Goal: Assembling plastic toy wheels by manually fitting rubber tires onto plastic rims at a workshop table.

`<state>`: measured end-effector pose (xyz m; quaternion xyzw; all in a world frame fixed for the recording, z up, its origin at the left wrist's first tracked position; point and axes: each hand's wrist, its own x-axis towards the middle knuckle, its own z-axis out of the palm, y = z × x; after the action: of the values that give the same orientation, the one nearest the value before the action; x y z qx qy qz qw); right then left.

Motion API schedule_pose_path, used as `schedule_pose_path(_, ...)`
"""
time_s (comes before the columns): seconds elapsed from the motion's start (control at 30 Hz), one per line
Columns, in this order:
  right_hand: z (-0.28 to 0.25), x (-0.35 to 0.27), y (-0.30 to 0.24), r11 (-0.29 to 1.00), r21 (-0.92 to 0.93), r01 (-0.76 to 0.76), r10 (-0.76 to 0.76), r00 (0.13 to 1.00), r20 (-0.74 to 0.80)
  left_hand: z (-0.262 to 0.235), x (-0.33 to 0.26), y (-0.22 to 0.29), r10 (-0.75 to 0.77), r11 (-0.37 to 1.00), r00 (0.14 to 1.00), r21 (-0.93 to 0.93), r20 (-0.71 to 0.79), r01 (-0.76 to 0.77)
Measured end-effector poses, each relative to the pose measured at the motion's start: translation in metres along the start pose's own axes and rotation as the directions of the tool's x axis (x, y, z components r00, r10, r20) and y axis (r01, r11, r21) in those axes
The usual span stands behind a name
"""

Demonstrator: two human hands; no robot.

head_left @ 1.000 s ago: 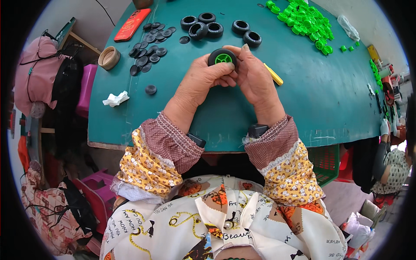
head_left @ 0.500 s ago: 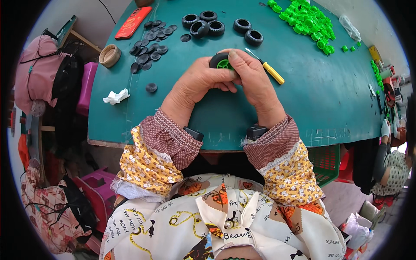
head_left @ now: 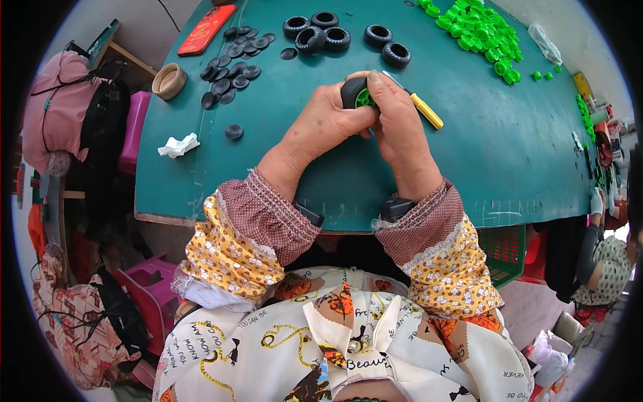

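Note:
Between both hands I grip a small toy wheel [head_left: 355,94], a black tyre with a bright green hub in it. My left hand [head_left: 326,120] wraps its left side, and my right hand [head_left: 396,114] closes on the right with the thumb over the top edge. Fingers cover much of the hub. Just beyond my right hand lies a screwdriver [head_left: 426,111] with a yellow handle. Loose black tyres [head_left: 310,40] rest on the table farther off. Many flat black discs [head_left: 228,85] are scattered to the left, one of them [head_left: 234,131] set apart.
The green table [head_left: 482,161] carries a heap of green hubs [head_left: 479,33] at the far right and a clear plastic bag [head_left: 544,43]. On the left are a red phone-shaped item [head_left: 206,30], a round tan container [head_left: 169,82] and crumpled tissue [head_left: 179,145]. Another person [head_left: 606,261] sits at far right.
Both hands have shifted slightly to the right with the wheel. The wheel has turned, so more of the tyre's tread shows and less of the green hub.

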<state>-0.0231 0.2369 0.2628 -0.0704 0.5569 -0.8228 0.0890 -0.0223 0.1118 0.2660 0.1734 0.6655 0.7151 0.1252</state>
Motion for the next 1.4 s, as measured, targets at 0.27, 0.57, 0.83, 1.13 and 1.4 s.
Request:
schedule_pose_path(0.27,-0.009,0.006,-0.001,0.991,0.113,-0.074,0.062,0.993,0.102,-0.002,0.001,-0.005,0.001,1.0,0.998,0.031,-0.058,0.001)
schedule_pose_path(0.57,0.001,0.002,0.003,0.998,-0.061,0.024,-0.026,0.999,-0.027,-0.017,0.004,-0.013,-0.098,0.876,0.995,-0.476,-0.011,0.081)
schedule_pose_path(0.83,-0.004,0.008,0.008,0.962,-0.267,0.067,-0.082,0.996,-0.047,-0.012,0.004,-0.011,-0.081,0.965,0.954,-0.261,-0.29,0.003)
schedule_pose_path(1.13,-0.01,0.008,0.001,0.991,-0.109,0.078,-0.098,0.978,-0.186,-0.016,0.005,-0.012,-0.132,0.964,0.984,-0.246,-0.121,0.099)
schedule_pose_path(1.4,-0.01,0.008,0.006,0.997,-0.077,-0.012,0.001,0.989,-0.147,-0.007,0.006,-0.02,0.136,0.991,0.986,0.027,-0.095,-0.134)
